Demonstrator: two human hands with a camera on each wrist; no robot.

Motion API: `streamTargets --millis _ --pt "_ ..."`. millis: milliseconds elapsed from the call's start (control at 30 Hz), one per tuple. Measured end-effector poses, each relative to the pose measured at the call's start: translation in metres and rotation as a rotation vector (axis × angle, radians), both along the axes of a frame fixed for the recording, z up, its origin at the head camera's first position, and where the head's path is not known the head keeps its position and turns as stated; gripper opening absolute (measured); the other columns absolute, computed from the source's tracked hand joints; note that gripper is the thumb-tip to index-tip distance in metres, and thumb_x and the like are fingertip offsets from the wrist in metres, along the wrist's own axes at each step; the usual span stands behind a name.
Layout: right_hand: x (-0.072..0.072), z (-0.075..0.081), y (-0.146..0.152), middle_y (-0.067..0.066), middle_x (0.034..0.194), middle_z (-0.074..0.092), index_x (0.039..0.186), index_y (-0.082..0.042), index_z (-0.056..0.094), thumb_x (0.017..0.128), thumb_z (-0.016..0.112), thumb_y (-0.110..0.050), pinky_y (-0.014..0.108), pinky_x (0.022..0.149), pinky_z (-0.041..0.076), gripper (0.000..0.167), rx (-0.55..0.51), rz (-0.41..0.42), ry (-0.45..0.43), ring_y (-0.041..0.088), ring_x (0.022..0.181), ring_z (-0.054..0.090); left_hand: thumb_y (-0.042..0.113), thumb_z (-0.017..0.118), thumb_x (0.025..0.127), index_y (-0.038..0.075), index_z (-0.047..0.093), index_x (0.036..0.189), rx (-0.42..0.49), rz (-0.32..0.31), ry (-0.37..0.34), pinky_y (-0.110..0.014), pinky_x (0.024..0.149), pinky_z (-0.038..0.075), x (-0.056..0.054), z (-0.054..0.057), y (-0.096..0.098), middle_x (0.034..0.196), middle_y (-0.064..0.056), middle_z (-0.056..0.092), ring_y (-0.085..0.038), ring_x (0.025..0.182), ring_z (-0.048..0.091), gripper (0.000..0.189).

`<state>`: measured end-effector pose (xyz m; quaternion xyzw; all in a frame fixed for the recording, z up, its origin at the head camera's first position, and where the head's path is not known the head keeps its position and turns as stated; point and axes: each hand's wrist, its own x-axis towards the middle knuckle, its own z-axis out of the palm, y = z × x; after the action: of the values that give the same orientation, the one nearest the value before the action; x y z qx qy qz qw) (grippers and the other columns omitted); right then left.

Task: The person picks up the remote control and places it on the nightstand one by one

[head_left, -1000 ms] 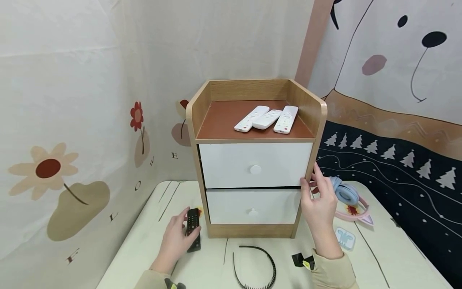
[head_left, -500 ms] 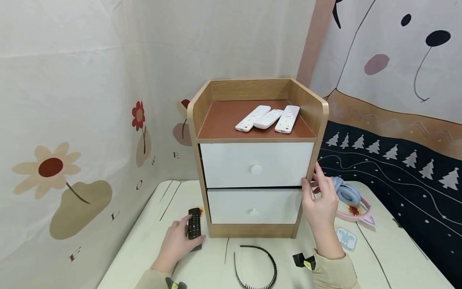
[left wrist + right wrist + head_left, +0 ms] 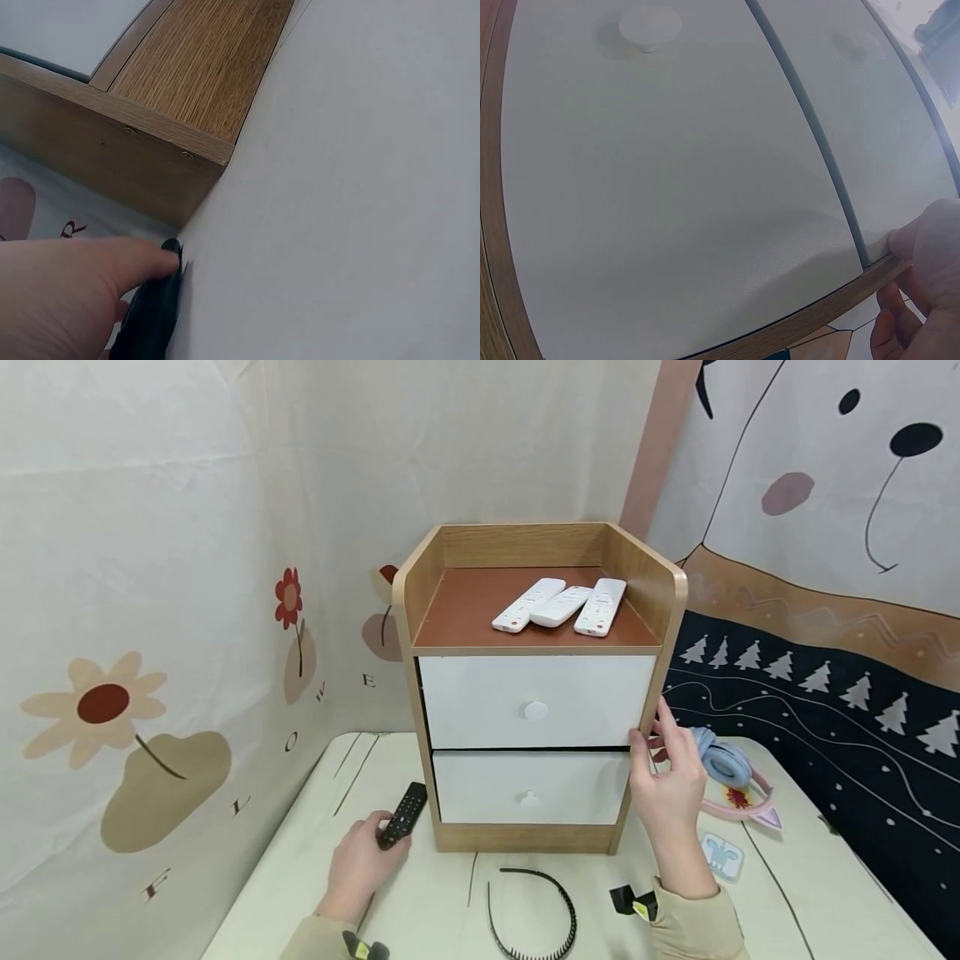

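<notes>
My left hand (image 3: 363, 864) holds a black remote control (image 3: 403, 814) beside the lower left corner of a small wooden drawer cabinet (image 3: 525, 837). In the left wrist view the remote control (image 3: 150, 319) is dark, with my thumb along its upper end. My right hand (image 3: 667, 785) grips the cabinet's right side edge, thumb on the front and fingers round the side. The right wrist view shows that thumb near the gap between the two white drawers, the upper drawer (image 3: 487, 693) and the lower drawer (image 3: 480, 785). Both drawers have round white knobs.
Three white remotes (image 3: 600, 607) lie on the cabinet's brown top. A black toothed headband (image 3: 572, 918) lies in front of it. To the right are blue and pink headphones (image 3: 726, 764) and a small light-blue case (image 3: 722, 857). Printed curtains hang behind.
My left hand has taken hold of the black remote, which was lying under the fingers and is now tilted with its far end to the right. My right hand stays on the cabinet edge.
</notes>
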<state>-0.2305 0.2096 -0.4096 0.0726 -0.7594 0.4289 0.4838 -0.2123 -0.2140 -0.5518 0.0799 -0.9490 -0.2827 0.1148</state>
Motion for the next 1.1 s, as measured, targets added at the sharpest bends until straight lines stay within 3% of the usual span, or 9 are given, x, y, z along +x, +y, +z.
streamTargets --millis 133,300,567,900,1100 --pt "0.0 0.0 0.0 0.025 0.114 0.072 0.16 -0.016 0.059 0.102 0.075 -0.003 0.006 0.079 0.043 0.062 0.0 0.001 0.007 -0.006 0.09 0.052 0.035 0.082 0.094 0.005 0.07 0.137 -0.036 0.039 0.031 -0.054 0.081 0.062 -0.001 -0.003 -0.003 0.113 -0.024 0.075 -0.034 0.094 0.075 0.054" --pt "0.0 0.0 0.0 0.025 0.113 0.072 0.16 -0.016 0.059 0.102 0.075 -0.003 0.006 0.078 0.043 0.062 0.003 -0.003 0.005 -0.006 0.089 0.051 0.033 0.086 0.089 0.001 0.071 0.137 -0.082 0.024 0.02 -0.058 0.085 0.063 0.002 0.0 -0.003 0.113 -0.027 0.074 -0.037 0.096 0.075 0.059" --pt "0.0 0.0 -0.001 0.025 0.113 0.071 0.16 -0.017 0.059 0.102 0.075 -0.003 0.003 0.079 0.042 0.062 -0.002 -0.004 0.004 -0.007 0.089 0.051 0.024 0.084 0.084 -0.003 0.07 0.139 -0.062 -0.014 -0.046 -0.049 0.073 0.063 0.009 0.015 -0.002 0.108 -0.025 0.075 -0.031 0.087 0.073 0.063" --pt "0.001 0.0 -0.001 0.024 0.113 0.071 0.16 -0.018 0.059 0.102 0.075 -0.004 0.004 0.08 0.043 0.062 -0.003 0.006 -0.003 -0.01 0.091 0.051 0.027 0.083 0.082 0.006 0.081 0.125 0.003 0.014 0.074 -0.039 0.066 0.057 0.009 0.024 -0.004 0.102 -0.021 0.077 -0.026 0.083 0.071 0.048" --pt "0.001 0.001 -0.001 0.025 0.111 0.07 0.16 -0.017 0.059 0.102 0.075 -0.003 0.003 0.079 0.043 0.062 -0.007 0.003 0.004 -0.006 0.089 0.052 0.03 0.084 0.085 0.013 0.081 0.127 0.038 0.053 0.186 -0.037 0.069 0.051 0.01 0.047 -0.002 0.102 -0.016 0.078 -0.026 0.082 0.069 0.046"
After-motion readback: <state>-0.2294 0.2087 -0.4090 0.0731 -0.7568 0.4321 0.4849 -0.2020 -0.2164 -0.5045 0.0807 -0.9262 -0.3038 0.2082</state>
